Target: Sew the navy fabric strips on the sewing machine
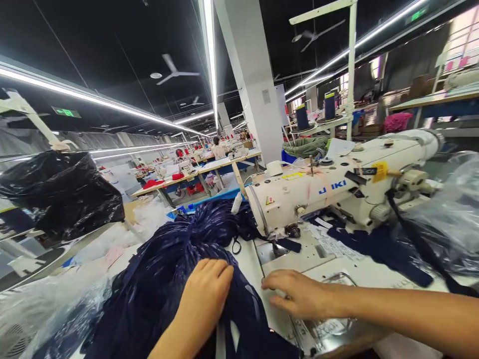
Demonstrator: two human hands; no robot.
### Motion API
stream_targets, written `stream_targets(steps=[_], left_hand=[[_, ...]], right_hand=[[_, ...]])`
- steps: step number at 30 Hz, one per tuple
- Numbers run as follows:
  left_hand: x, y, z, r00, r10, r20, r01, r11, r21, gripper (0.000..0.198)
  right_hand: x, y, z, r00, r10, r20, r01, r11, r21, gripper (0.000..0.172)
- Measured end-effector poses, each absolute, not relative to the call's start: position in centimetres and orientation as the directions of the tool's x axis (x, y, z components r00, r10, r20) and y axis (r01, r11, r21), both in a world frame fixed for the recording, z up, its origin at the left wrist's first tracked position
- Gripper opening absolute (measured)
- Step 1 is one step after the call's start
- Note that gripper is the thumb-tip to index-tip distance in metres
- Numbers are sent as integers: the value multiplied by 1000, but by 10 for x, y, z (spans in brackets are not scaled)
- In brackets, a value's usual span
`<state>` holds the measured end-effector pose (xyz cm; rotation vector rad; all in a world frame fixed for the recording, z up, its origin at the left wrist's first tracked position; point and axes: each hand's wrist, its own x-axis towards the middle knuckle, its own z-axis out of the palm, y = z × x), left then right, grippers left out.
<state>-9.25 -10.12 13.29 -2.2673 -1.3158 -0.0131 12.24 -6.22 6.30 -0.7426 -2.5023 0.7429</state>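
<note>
My left hand [204, 294] lies flat, fingers together and stretched out, on a heap of dark navy pleated fabric [164, 269] on the sewing table. My right hand [295, 294] rests at the fabric's right edge, fingers curled toward the cloth and thumb tucked under; whether it pinches the edge is unclear. A cream JUKI sewing machine [337, 192] stands behind the hands, its needle and presser foot [277, 247] just beyond my right hand. Small navy fabric pieces [377, 244] lie under the machine arm.
A black plastic bag [63, 194] hangs at left. Clear plastic bags lie at the lower left [41, 304] and far right [449, 214]. Navy thread cones [302, 117] stand on a rack behind the machine. A white pillar [254, 80] and more workstations stretch into the distance.
</note>
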Motion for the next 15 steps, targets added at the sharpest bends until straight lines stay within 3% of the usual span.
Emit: stream_targets(steps=[5, 11, 15], left_hand=[[-83, -58, 117, 518, 839, 167, 756, -358, -548, 29], [-96, -61, 87, 646, 723, 246, 680, -398, -616, 37], [-91, -75, 65, 730, 655, 195, 631, -536, -561, 39]], right_hand=[[171, -102, 74, -885, 362, 292, 233, 889, -395, 23], [237, -71, 73, -649, 625, 434, 452, 775, -441, 21], [265, -42, 64, -459, 750, 476, 552, 661, -509, 22]])
